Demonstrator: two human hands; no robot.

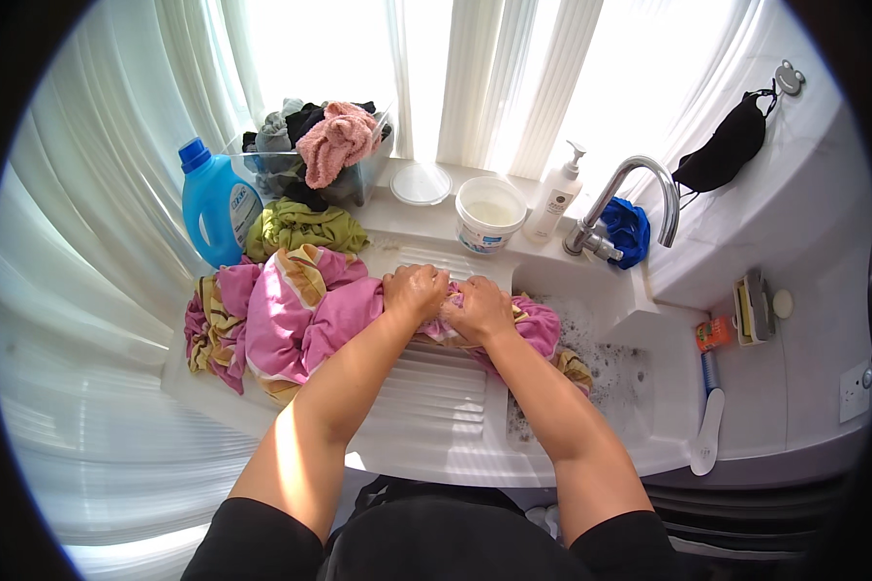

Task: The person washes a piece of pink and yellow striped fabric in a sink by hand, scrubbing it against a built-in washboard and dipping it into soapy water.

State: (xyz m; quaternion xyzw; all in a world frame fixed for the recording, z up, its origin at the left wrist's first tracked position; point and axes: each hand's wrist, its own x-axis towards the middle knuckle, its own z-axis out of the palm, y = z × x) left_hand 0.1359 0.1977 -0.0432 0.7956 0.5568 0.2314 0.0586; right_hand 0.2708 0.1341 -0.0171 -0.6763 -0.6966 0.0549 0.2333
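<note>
A large pink and yellow patterned cloth [310, 310] lies bunched over the ribbed washboard [431, 387] of a white laundry sink, and its right end hangs into the basin. My left hand [417, 290] is closed on a fold of it near the middle. Just to the right, my right hand [480, 308] grips the same cloth, the knuckles of both hands close together. Suds show on the cloth between them. Under the cloth's right end, the basin [630, 387] holds shallow water with scattered bubbles. My fingertips are mostly hidden in the fabric.
Behind the cloth stand a blue detergent bottle [218, 203], a green cloth [305, 228] and a clear bin [363, 174] of clothes. A white tub [490, 215], its lid [420, 182], a pump bottle [555, 198] and the curved faucet [630, 184] line the back ledge. A brush [709, 416] rests at right.
</note>
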